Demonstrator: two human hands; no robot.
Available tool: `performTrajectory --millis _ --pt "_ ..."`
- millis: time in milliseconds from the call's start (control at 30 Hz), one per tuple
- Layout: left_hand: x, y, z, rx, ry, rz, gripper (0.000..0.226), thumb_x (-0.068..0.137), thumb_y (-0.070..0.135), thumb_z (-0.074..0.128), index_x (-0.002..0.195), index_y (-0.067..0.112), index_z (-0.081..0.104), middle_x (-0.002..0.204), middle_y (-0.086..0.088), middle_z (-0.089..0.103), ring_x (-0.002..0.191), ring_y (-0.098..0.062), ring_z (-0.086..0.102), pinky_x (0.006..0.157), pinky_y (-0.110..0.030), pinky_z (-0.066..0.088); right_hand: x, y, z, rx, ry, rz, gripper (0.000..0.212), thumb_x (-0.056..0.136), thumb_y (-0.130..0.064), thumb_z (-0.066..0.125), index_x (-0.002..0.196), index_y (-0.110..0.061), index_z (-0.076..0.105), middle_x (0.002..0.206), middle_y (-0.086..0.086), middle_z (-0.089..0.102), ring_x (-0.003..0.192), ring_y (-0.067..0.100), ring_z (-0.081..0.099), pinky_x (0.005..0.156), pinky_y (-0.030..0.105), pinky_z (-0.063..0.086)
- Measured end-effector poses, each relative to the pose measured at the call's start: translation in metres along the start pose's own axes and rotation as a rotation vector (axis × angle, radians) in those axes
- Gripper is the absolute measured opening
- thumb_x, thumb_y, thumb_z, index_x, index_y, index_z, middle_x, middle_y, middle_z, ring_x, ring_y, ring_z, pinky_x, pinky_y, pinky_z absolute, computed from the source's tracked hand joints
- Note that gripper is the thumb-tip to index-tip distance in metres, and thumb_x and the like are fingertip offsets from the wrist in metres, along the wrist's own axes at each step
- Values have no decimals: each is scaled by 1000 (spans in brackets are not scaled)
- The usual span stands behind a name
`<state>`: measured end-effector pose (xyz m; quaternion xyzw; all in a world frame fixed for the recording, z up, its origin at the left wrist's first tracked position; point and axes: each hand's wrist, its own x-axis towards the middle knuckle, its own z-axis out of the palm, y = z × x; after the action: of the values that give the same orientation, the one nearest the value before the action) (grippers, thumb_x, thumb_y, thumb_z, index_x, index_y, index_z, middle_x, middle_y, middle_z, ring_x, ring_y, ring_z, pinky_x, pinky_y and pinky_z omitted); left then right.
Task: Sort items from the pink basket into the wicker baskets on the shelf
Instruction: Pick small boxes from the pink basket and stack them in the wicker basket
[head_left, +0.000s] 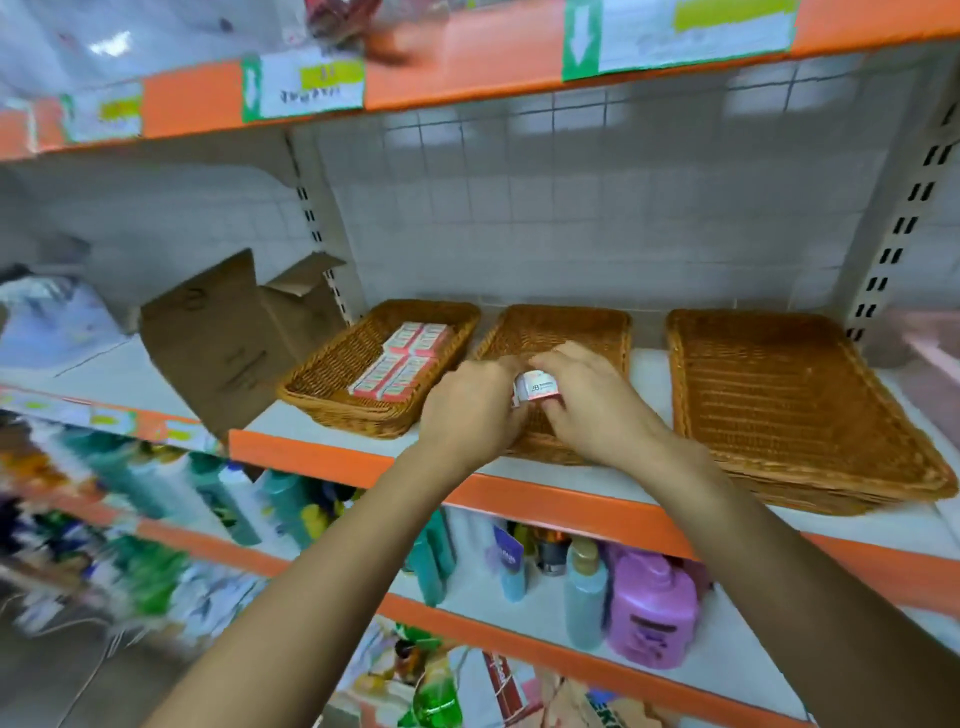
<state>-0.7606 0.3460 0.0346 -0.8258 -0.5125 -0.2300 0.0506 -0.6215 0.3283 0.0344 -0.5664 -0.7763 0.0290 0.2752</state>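
Pinching a small white, pink-trimmed box (537, 387) over middle wicker basket (571, 325): left hand (467, 415), right hand (597, 410).

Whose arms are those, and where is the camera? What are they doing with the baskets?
There is no machine here: these are a person's two arms. The camera sits on their head and looks down at a shop shelf, so you see what they see. Three wicker baskets stand on the shelf. The left basket holds pink-and-white boxes. The right basket looks empty. Over the middle basket, the left hand and the right hand together hold a small white box.
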Motion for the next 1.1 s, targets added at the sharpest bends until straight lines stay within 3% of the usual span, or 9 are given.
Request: performTrajectory --millis 200,433,667,800,933,1033,1100 --pt "0 -52 -3 36 4 -56 29 89 30 57 116 20 58 101 -11 67 94 -35 62 66 -38 46 30 -27 33 -181 -18 -113 41 90 -9 47 131 -11 49 126 6 49 118 24 40 99 35 40" --pt "27 -106 0 109 -8 -115 36 90 35 52 124 23 54 110 -10 66 101 -34 60 69 -36 44 87 -37 63 -200 9 -181 37 91 -18 51 128 -14 51 124 4 51 117 23 43 97 32 39" --pt "60 -160 7 104 -68 -168 35 88 37 58 118 20 60 101 -10 67 91 -33 63 69 -39 52 146 -45 85 -222 -51 -198 35 90 -17 52 125 -12 54 120 6 49 113 24 43 91 37 43" --pt "72 -180 16 61 -112 -148 31 85 37 61 111 19 62 99 -8 69 86 -29 63 69 -40 54 167 -47 100 -231 -93 -170 31 90 -16 55 120 -11 56 116 7 51 109 25 46 88 34 42" --pt "88 -200 23 40 -176 -169 43 84 33 65 122 18 50 104 -7 66 92 -27 63 72 -40 54 186 -50 110 -265 -161 -91 27 88 -14 57 115 -9 58 113 10 52 107 28 51 83 35 45" --pt "102 -216 25 -35 -254 -200 39 84 27 66 112 18 41 98 -2 59 87 -21 57 64 -30 46 200 -52 112 -298 -185 23 24 87 -17 61 110 -8 60 112 11 53 104 30 55 77 34 45" --pt "111 -228 27 -66 -305 -181 37 83 24 66 109 16 41 102 -4 56 92 -21 54 68 -28 40 209 -53 114 -307 -220 100 25 86 -19 63 108 -6 60 113 12 53 105 31 56 74 32 41"
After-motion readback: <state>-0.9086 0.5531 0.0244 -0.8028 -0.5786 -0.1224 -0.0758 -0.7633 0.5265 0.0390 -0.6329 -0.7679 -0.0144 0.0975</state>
